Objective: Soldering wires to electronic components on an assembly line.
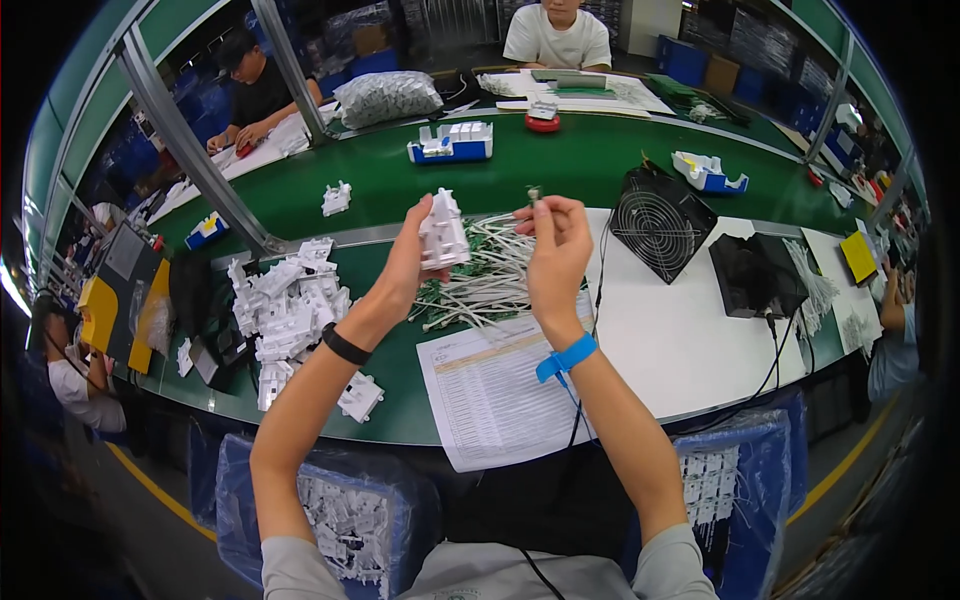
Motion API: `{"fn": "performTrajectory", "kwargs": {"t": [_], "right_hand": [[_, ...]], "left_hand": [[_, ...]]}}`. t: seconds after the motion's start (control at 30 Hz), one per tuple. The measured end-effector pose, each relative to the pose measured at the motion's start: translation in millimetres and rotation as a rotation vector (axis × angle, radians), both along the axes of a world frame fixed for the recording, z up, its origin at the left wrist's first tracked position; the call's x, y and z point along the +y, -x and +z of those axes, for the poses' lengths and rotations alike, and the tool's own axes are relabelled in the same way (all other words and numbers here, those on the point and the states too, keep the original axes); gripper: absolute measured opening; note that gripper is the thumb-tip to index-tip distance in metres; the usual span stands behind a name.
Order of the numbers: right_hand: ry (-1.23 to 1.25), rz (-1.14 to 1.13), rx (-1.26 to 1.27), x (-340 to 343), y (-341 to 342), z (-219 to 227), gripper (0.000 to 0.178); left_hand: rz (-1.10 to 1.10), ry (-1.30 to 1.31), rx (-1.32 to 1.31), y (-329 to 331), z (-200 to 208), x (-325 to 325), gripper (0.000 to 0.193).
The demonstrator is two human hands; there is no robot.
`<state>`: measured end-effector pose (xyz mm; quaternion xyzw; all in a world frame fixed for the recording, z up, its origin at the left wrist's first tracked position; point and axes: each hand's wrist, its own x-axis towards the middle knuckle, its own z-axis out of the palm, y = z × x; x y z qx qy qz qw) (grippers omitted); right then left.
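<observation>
My left hand (404, 262), with a black band on the wrist, grips a white plastic housing (445, 232) with molded posts and recesses, held upright above the bench. To its right, my right hand (560, 250) pinches a small dark greenish part (533, 192) between thumb and fingertips; its exact kind is too small to make out. A blue wrist strap (567, 358) with a cord circles my right wrist. Beneath and between the hands spreads a pile of white wires with green ends (490, 275). Left of my left arm lies a heap of similar white housings (295, 305).
A printed sheet (490, 400) lies in front of me. A black fan (660, 220) and a black box (757, 275) stand on the right. Beyond the hands runs a green belt (380, 178) carrying blue-and-white trays (450, 143). Lined bins (400, 500) flank my lap. Other people sit around the line.
</observation>
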<state>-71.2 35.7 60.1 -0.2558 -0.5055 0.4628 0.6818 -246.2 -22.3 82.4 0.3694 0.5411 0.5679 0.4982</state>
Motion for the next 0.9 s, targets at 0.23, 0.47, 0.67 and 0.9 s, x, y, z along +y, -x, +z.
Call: {"fn": "performTrajectory", "kwargs": {"t": [0.23, 0.47, 0.67, 0.9], "right_hand": [[-0.195, -0.238, -0.154, -6, -51, 35, 0.013], [0.06, 0.123, 0.045, -26, -92, 32, 0.015], [0.24, 0.286, 0.088, -32, -112, 22, 0.019], [0.407, 0.346, 0.123, -30, -125, 16, 0.017]], "left_hand": [[-0.026, -0.069, -0.062, -55, 0, 21, 0.033], [0.075, -0.21, -0.235, -101, 6, 28, 0.026], [0.123, -0.28, -0.11, -132, 3, 29, 0.025], [0.119, -0.399, 0.003, -160, 6, 17, 0.025]]}}
